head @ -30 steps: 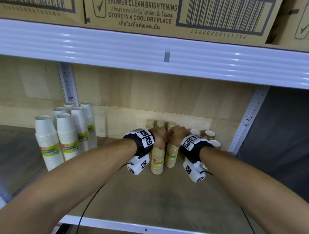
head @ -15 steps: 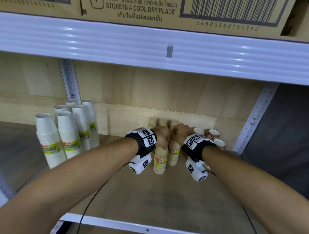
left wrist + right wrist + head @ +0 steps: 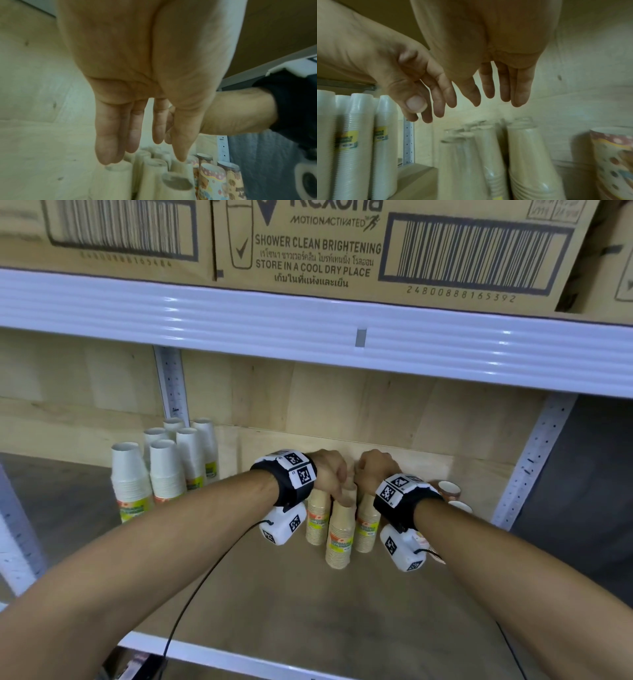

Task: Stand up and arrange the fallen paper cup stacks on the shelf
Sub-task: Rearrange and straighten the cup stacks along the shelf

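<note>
Head view has both arms reaching into the wooden shelf [image 3: 274, 594], with the left hand [image 3: 329, 474] and right hand [image 3: 375, 470] side by side over a cluster of brown paper cup stacks [image 3: 340, 534]. Those stacks stand upright near the back panel, packed tight together, each with a coloured label band low down.

From the wrist cams, neither hand is gripping anything. The left hand's fingers [image 3: 109, 135] hang down straight and relaxed, tips right at the top of the nearest brown stack; I think the little finger is just touching it, but the blur makes that hard to call. The right hand's fingers [image 3: 520, 86] also hang loose and slightly spread, clear above the stack tops.

Off to the left stands a group of white cup stacks [image 3: 161, 470], also upright, well apart from the brown ones. Just right of the brown cluster are a few patterned cups [image 3: 614, 155] with dots and cartoon prints, mostly hidden behind the right wrist in the head view. A cardboard box [image 3: 308, 244] with a barcode sits on the shelf above.
</note>
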